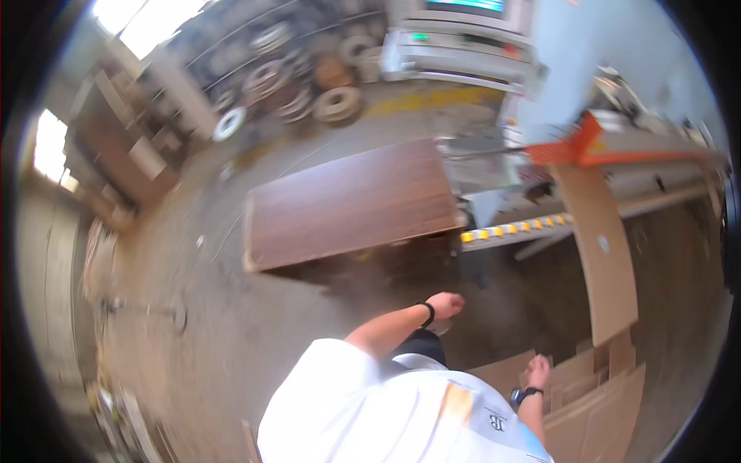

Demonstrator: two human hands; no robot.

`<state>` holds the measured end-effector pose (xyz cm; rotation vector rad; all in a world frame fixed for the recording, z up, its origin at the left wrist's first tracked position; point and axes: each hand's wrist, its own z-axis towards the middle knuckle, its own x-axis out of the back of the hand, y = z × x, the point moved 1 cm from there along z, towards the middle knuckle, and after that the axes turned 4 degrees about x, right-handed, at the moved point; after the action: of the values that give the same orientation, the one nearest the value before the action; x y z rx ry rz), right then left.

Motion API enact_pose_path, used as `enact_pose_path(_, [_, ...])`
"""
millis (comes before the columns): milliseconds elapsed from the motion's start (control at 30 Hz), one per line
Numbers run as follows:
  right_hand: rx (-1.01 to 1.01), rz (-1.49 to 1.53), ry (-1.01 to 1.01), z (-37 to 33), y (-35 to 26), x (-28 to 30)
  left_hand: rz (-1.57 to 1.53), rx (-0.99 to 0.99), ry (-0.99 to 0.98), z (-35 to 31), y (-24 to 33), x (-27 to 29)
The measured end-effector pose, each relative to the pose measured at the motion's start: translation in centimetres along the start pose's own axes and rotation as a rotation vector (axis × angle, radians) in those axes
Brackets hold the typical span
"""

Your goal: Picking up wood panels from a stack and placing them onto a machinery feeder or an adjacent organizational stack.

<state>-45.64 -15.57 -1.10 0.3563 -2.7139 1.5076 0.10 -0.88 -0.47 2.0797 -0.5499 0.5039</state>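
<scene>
My left hand [445, 305], with a black band at its wrist, hangs in front of my body with its fingers curled in. Beyond it stands a stack of brown wood-grain panels [351, 204], apart from the hand. My right hand [538, 370] is lower on the right, a dark watch [526, 396] on its wrist. Its fingers look curled too, near several flat cardboard sheets [594, 413]. I see nothing in either hand; the picture is somewhat blurred.
A conveyor edge with yellow rollers [517, 229] runs right of the panels. A long cardboard piece [598, 255] leans under an orange bar [617, 157]. A white machine with a screen [463, 46] stands at the back, with several rolls [337, 104] on the floor beside it.
</scene>
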Motion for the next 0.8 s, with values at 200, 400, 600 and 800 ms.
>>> enact_pose_path(200, [0.245, -0.783, -0.655, -4.2, 14.4, -2.4, -0.113, 0.843, 0.275, -29.2, -16.6, -2.8])
enact_pose_path(400, [0.297, -1.136, -0.941, -5.7, 12.1, -10.9, -0.405, 1.193, 0.650, -55.5, -21.4, -13.3])
enact_pose_path(600, [0.297, -1.025, -1.003, -13.1, 4.1, -23.1, -0.598, 1.179, 0.679, -57.2, -21.6, -30.1])
enact_pose_path(800, [0.218, -0.781, -1.052, -22.1, -0.8, -35.4, -0.773, 1.026, 0.550, -52.5, -22.6, -35.9])
